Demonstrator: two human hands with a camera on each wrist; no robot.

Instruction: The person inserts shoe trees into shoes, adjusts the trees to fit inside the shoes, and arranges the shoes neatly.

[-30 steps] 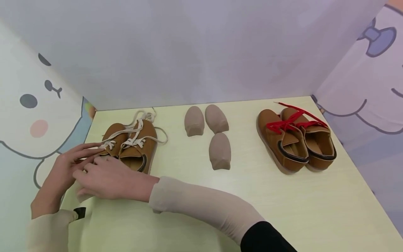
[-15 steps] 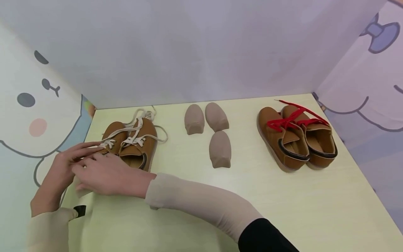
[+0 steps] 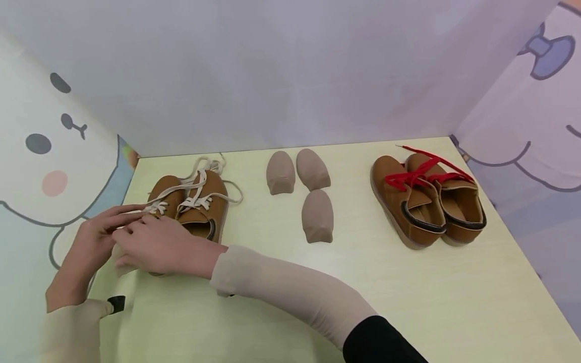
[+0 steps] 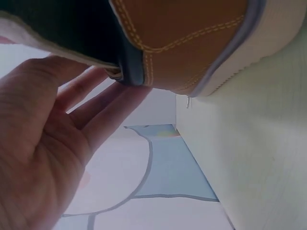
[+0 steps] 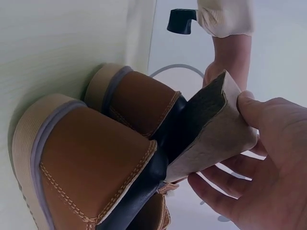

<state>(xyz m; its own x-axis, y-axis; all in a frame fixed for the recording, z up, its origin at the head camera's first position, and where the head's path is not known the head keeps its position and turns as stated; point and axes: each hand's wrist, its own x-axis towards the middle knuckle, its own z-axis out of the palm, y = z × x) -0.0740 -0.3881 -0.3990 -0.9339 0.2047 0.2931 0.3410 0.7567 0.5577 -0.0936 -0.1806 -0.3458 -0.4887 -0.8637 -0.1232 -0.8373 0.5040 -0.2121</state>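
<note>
In the head view a tan shoe pair with white laces stands at the table's left: one left shoe [image 3: 169, 190] and one right shoe [image 3: 210, 201]. My right hand [image 3: 159, 244] pinches a grey-beige moulded shoe insert [image 5: 211, 148] between thumb and fingers. Its hollow, dark inside shows in the right wrist view, and its front end reaches into the left shoe's opening. Beside that opening is my left hand [image 3: 102, 234]; its fingers [image 4: 112, 112] are extended and touch the shoe's padded collar [image 4: 132, 67]. The insert's tip is hidden.
Three more beige inserts [image 3: 317, 217] lie mid-table. To the right stands a second pair of brown shoes [image 3: 408, 206] with red laces [image 3: 410, 176]. A grey-white wall [image 3: 290, 75] closes off the back, with cartoon-printed panels [image 3: 59, 151] at the sides. A loose white lace [image 3: 233, 194] trails on the table.
My right hand has shifted slightly up and right, toward the left shoe, with the insert. The shoe pair has shifted slightly right. My left hand stays nearly where it was.
</note>
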